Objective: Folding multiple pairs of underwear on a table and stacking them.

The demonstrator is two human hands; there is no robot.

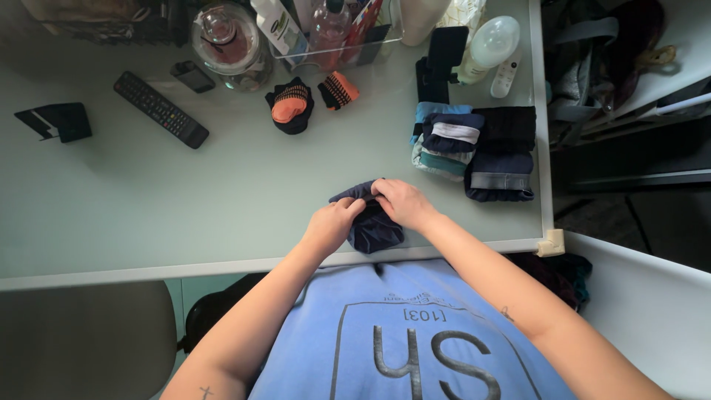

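1. Table, pale green, white-edged: broad surface for sorting, far edge crowded with bottles and a jar.
2. Stack of folded clothes at right, parked within reach.
3. Dark garment at near edge, bunched between left hand and right hand, fingers pinching its top fold.
4. Remote control, rolled socks, pushed aside.

Both bare forearms reach forward from lower frame, converging near front edge of table. Left hand knuckles up, fingers curled in pinch. Right hand palm down, fingers bent, fingertips almost meeting left. Small tattoos on forearms.
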